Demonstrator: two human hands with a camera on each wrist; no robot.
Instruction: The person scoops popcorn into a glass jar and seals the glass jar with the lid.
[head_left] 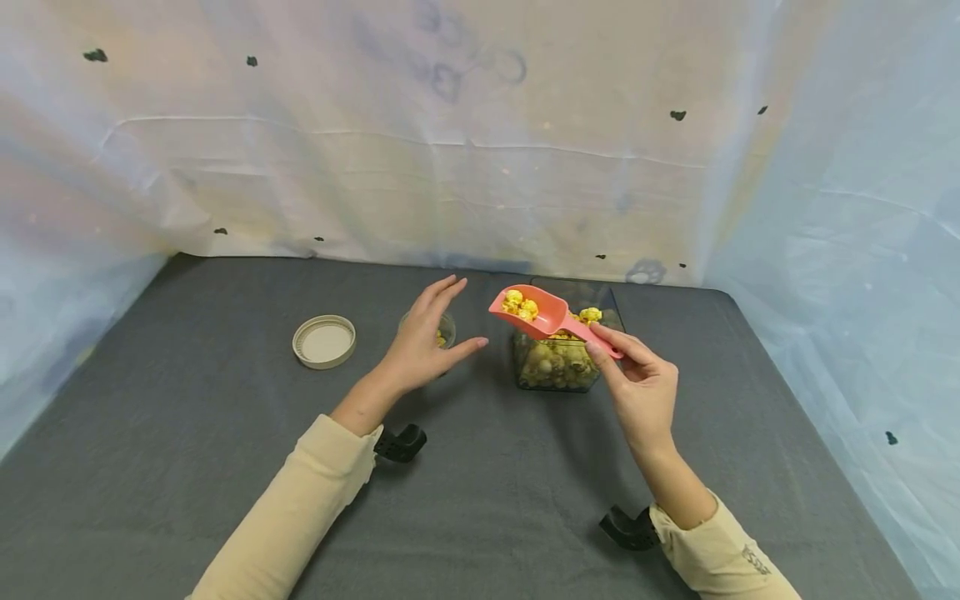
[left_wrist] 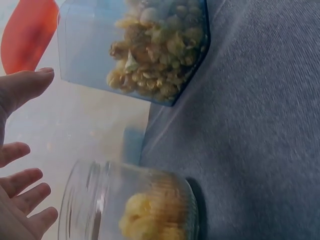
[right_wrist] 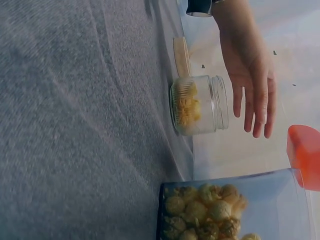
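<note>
My right hand pinches the handle of a coral-pink scoop between thumb and fingers. Several yellow popcorn pieces lie in its bowl, which is held above a clear square container. That container is partly filled with popcorn. To its left, a clear glass jar stands upright on the table with some popcorn at the bottom. Close over the jar's open mouth is my left hand, fingers extended, thumb spread and nothing held. It covers most of the jar in the head view.
A round cream-coloured lid lies on the dark grey table cloth left of the jar. Pale plastic sheeting hangs behind the table and along both sides. Each wrist wears a black strap mount.
</note>
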